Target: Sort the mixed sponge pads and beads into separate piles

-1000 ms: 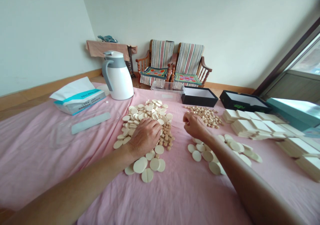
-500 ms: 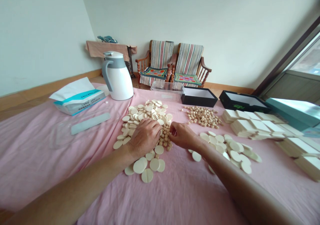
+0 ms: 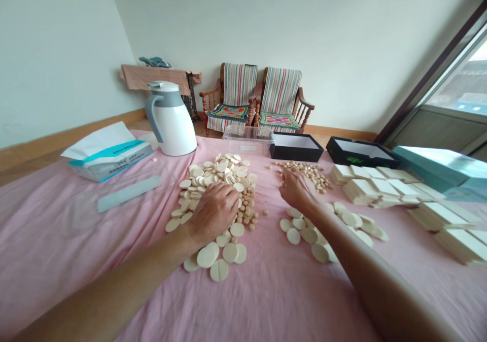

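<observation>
My left hand [image 3: 216, 207] rests at the right side of a heap of thin round wooden discs [image 3: 205, 174], beside a cluster of small wooden cubes [image 3: 247, 205]. Its fingers are curled and close together; the tips and anything under them are hidden. My right hand [image 3: 297, 190] is at the near left edge of a second pile of small wooden cubes [image 3: 321, 180], with its fingers curled in. Whatever it may hold cannot be made out. Below the right forearm lies another spread of discs [image 3: 309, 235]. One single cube [image 3: 265, 212] sits between the two groups.
Stacks of square wooden pieces [image 3: 367, 192] stand at the right, near a teal box [image 3: 441, 167]. Two black trays [image 3: 297, 151] and a clear plastic container [image 3: 247, 135] line the back. A white jug [image 3: 175, 129] and a tissue pack [image 3: 110, 157] stand left on the pink cloth [image 3: 274, 296].
My right hand has moved right and away, from the cubes beside my left hand to the other cube pile. A lone cube now shows between them. My left hand stays at the heap; the view shifts slightly.
</observation>
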### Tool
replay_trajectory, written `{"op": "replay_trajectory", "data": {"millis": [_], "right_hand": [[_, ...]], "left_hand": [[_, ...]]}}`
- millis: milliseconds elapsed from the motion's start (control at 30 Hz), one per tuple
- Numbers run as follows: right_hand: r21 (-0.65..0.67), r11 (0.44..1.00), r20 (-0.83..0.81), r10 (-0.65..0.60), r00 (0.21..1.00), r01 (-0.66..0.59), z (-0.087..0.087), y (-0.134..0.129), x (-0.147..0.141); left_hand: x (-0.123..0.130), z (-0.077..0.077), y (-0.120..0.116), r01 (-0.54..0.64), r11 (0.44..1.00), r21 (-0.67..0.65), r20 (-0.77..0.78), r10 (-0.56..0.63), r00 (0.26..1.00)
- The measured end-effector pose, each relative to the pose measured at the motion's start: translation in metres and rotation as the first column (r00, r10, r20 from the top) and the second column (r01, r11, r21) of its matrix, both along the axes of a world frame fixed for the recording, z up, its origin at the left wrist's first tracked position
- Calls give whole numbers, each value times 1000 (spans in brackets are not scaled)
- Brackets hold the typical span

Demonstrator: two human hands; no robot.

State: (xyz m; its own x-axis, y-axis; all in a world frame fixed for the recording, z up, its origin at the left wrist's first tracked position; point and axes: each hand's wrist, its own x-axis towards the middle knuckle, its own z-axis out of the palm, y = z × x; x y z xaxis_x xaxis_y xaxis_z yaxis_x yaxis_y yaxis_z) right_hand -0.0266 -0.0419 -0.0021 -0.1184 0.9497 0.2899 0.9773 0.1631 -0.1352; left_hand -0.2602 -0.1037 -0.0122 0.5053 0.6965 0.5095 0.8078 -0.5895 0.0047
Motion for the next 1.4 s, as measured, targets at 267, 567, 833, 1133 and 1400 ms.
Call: {"op": "replay_trajectory", "data": {"millis": [267,567,833,1133,1400], "right_hand": [[-332,841,-197,381,903,-427,24,-14,-5],[-352,797,-75,499,863,-491,7,-27,-27],[-104,982,9,161,987,-159,9,-4,3],[-98,952,-35,287,957,-289,9,-61,-19],[107,946,-95,315,944,-305,-18,-111,-12]], "left_hand": [[0,-1,0,-8,1000,-13,-3,8,1000],[0,2,-1,-15,1000,-4,-28,15,999],[0,3,-2,-10,1000,0,-17,10,1000],[2,3,-5,21,999,38,-25,-20,1000],[11,14,-16,69,997,43,-62,-66,996]]}}
